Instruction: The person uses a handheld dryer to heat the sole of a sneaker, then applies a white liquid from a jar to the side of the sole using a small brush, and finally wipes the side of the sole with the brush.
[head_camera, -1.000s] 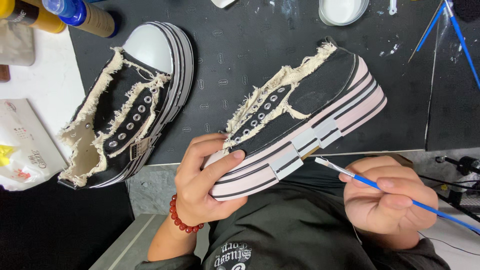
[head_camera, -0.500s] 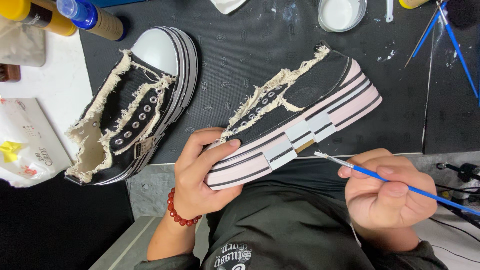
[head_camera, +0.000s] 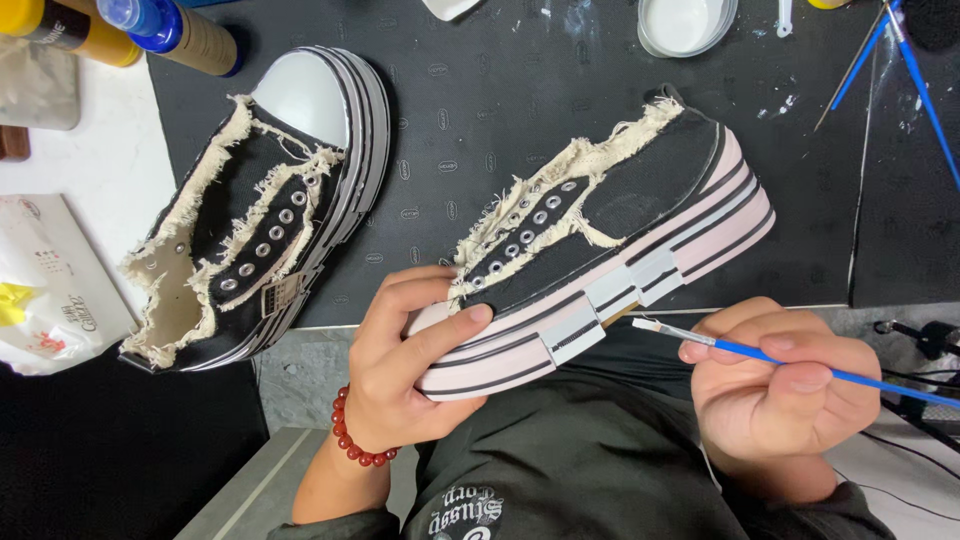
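The black canvas platform sneaker with frayed cream edging and a pale pink striped sole (head_camera: 600, 260) is gripped at its toe end by the left hand (head_camera: 410, 360), fingers clenched round the sole, a red bead bracelet (head_camera: 355, 435) on the wrist. It is held tilted over the near edge of the black work mat (head_camera: 500, 90), sole turned toward the body. Compared with a second ago, the shoe has been raised and rotated slightly. The thin blue-handled brush (head_camera: 760, 355), pinched in the right hand (head_camera: 790, 395), has been brought closer; its tip now sits just beside the grey taped patch (head_camera: 610, 305) on the sole, apparently not touching.

Farther left, the matching sneaker (head_camera: 260, 230) lies on the mat. A white printed packet with yellow and red marks (head_camera: 50, 290) rests at the left edge. Beyond it stand two bottles, yellow (head_camera: 60, 25) and blue-capped tan (head_camera: 175, 30). A round white dish (head_camera: 685, 22) sits at the far edge.
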